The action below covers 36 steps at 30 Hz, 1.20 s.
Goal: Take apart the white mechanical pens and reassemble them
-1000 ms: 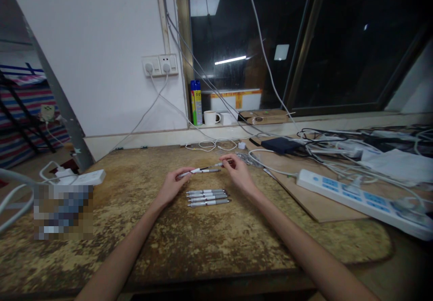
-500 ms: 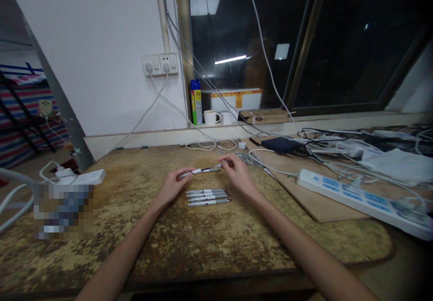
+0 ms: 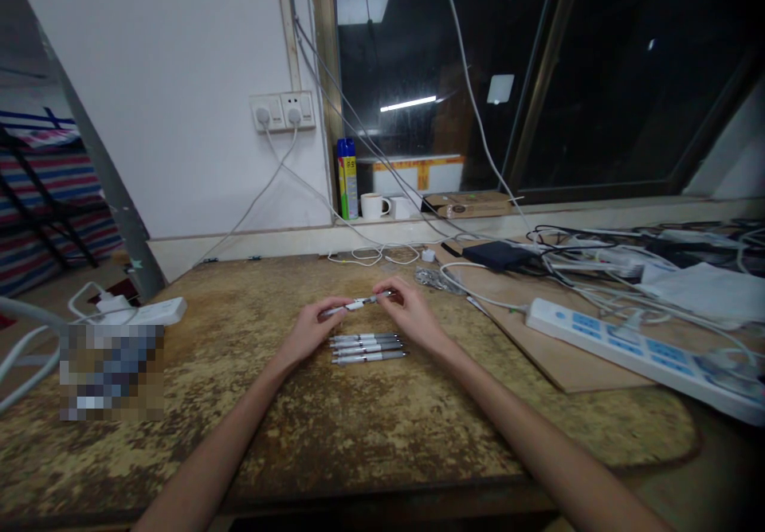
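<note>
Above the worn table [image 3: 370, 420], both my hands hold parts of one grey-and-white pen [image 3: 355, 304] lying crosswise between them. The fingers of my left hand [image 3: 311, 326] are closed around its left end. My right hand [image 3: 409, 313] pinches the right-hand part, and a dark stretch shows between that part and the white barrel. Whether the two parts meet cannot be made out. Just below my hands, several similar pens [image 3: 367, 349] lie side by side in a row, their grey ends to the right.
To the right a white power strip [image 3: 633, 353] lies across a brown board [image 3: 574, 365] with tangled cables [image 3: 598, 253]. A clear plastic bag [image 3: 435, 279] lies beyond my right hand. A mug [image 3: 371, 206] and spray can [image 3: 347, 177] stand on the sill. Another strip [image 3: 158, 311] is at left.
My right hand has moved left with its part of the pen, toward my left hand. The dark gap between the parts has shortened. The row of pens has not moved.
</note>
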### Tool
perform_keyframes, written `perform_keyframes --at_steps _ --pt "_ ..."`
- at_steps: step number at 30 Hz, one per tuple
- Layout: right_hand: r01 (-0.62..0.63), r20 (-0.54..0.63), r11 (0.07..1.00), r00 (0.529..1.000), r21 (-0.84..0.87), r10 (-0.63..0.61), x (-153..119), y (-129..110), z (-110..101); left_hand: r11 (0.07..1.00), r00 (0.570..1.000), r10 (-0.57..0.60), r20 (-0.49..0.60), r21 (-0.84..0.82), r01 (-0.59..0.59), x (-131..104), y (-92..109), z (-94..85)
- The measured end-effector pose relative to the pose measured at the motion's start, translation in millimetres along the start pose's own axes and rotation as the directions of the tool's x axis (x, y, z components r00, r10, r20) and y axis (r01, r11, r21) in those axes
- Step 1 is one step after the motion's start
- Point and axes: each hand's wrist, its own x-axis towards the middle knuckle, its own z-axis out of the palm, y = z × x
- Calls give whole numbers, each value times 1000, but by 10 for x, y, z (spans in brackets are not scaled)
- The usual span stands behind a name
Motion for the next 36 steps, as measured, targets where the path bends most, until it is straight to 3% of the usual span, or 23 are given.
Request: perform_keyframes --at_steps 6,16,25,32,36 --pt "24 76 995 997 100 -31 -19 51 39 1000 1000 -14 -1 -18 14 4 26 -6" --pt "-164 106 972 983 169 148 -13 34 0 1000 1000 -7 16 -21 7 -25 70 -13" --pt "-116 106 991 988 62 109 -28 19 -3 1000 1000 1 31 -32 0 -30 94 -19" --pt "-196 149 980 970 28 190 -44 -11 -7 999 1000 -4 28 -40 5 -20 51 -11" --pt "-135 122 991 984 14 132 -33 -34 -13 999 1000 11 4 -39 -11 -12 51 -21"
